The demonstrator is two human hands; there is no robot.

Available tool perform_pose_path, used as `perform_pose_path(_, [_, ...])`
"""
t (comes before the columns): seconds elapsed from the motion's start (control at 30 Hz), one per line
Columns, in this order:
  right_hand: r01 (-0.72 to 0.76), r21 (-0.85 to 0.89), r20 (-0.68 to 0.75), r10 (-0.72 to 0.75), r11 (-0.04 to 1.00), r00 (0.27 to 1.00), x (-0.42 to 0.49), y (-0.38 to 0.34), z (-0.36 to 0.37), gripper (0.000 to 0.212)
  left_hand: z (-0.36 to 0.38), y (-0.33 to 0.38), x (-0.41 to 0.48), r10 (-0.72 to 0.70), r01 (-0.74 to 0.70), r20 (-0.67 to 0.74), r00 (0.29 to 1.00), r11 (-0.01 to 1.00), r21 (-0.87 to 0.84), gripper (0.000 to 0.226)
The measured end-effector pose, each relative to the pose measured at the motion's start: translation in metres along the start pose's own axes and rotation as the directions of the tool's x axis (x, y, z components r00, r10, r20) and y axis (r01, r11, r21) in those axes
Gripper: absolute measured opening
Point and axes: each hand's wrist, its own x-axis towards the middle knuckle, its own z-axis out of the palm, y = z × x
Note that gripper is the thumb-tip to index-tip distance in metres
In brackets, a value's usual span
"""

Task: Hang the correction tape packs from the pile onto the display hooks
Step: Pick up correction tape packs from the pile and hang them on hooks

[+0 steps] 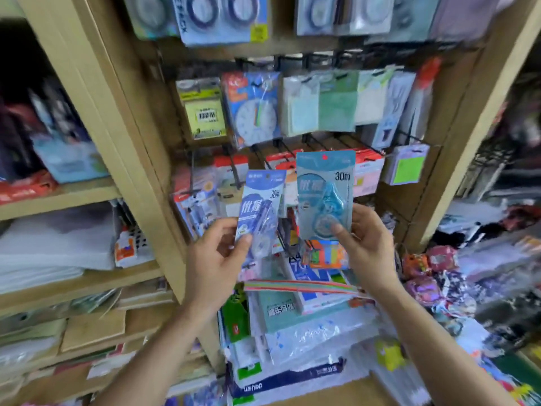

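Note:
My left hand [216, 259] grips a blue-purple correction tape pack [262, 206] marked 30m by its lower edge, tilted slightly right. My right hand [366, 244] pinches a teal correction tape pack [325, 191], also marked 30m, held upright just right of the first. Both packs are raised in front of the lower row of black display hooks [316, 142]. A pile of bagged stationery [292, 341] lies below my arms.
The wooden display bay holds hanging goods: a clock card [254, 112], sticky notes [205, 112], pale green packs [336, 106], red-topped packs [366, 168]. Wooden uprights [123, 127] flank the bay. Paper-stacked shelves stand at left [52, 244], cluttered goods at right [439, 273].

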Motion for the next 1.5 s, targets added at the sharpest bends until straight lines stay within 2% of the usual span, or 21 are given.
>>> perform_pose_path(0.1, [0.098,0.051,0.013,-0.098,0.994,0.995,0.038,-0.023,-0.009,0.026,0.010,0.028,0.037,0.080,-0.081,-0.045,0.996,0.997,-0.021,0.018])
perform_pose_path(0.3, [0.242,-0.003,0.013,-0.242,0.970,0.970,0.103,-0.067,-0.029,0.030,0.022,0.074,0.103,0.223,-0.227,-0.129,0.966,0.973,-0.024,0.020])
perform_pose_path(0.53, [0.360,-0.135,-0.150,-0.378,0.923,0.913,0.191,-0.112,-0.056,0.036,0.035,0.131,0.173,0.352,-0.362,-0.191,0.916,0.932,-0.018,0.011])
perform_pose_path(0.6, [0.379,-0.141,-0.180,-0.400,0.915,0.899,0.217,-0.128,-0.062,0.032,0.039,0.146,0.195,0.371,-0.382,-0.220,0.902,0.924,-0.010,0.014])
perform_pose_path(0.87, [0.328,-0.107,-0.175,-0.342,0.939,0.923,0.297,-0.157,-0.071,0.033,0.054,0.188,0.260,0.398,-0.404,-0.233,0.888,0.914,0.022,0.018])
perform_pose_path(1.0, [0.327,-0.060,-0.132,-0.332,0.943,0.934,0.327,-0.149,-0.065,0.036,0.078,0.186,0.284,0.344,-0.342,-0.183,0.921,0.939,0.044,0.014])
perform_pose_path(1.13, [0.295,-0.052,-0.084,-0.298,0.954,0.951,0.348,-0.140,-0.062,0.041,0.084,0.173,0.305,0.342,-0.319,-0.107,0.934,0.930,0.181,0.009])
perform_pose_path(1.3, [0.314,-0.066,-0.046,-0.317,0.947,0.947,0.355,-0.135,-0.064,0.045,0.068,0.167,0.308,0.475,-0.414,-0.040,0.879,0.801,0.433,0.016])
perform_pose_path(1.43, [0.368,-0.125,-0.041,-0.376,0.921,0.926,0.355,-0.133,-0.062,0.048,0.071,0.157,0.297,0.457,-0.391,-0.038,0.889,0.798,0.458,0.025])
perform_pose_path(1.5, [0.366,-0.148,-0.049,-0.376,0.919,0.925,0.355,-0.134,-0.059,0.051,0.074,0.151,0.296,0.441,-0.371,-0.057,0.896,0.812,0.451,0.020])
